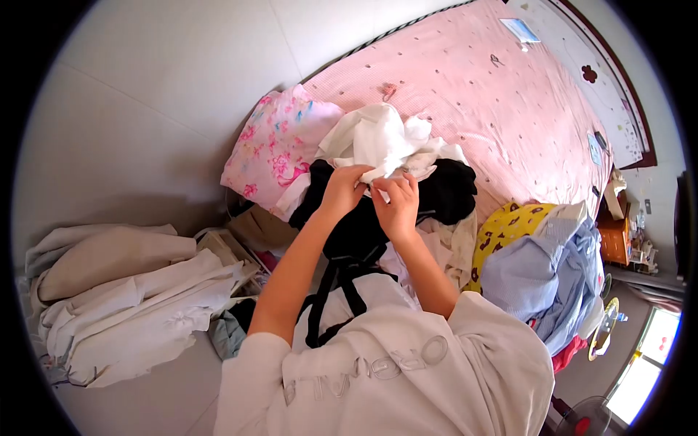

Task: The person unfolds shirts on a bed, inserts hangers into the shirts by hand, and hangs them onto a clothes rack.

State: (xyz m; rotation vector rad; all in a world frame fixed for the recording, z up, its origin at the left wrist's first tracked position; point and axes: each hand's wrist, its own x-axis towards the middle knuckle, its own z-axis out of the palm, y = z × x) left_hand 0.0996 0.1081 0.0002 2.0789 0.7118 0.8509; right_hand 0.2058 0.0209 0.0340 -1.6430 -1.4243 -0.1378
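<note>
Both of my hands are together over a heap of clothes at the bed's edge. My left hand [345,190] has its fingers closed on the lower edge of a white cloth [378,138]. Close beside it, my right hand [397,202] pinches the same white cloth, its fingers bent. The white cloth lies bunched on the pile. Black clothing [447,190] spreads under and around my hands, and black straps [336,294] hang down toward my lap.
A floral pillow [280,149] lies left of the pile on the pink bed sheet [451,87]. Blue striped clothing [531,265] and a yellow patterned cloth [502,229] are at the right. White fabrics [138,305] are stacked at the left. A fan [585,418] stands lower right.
</note>
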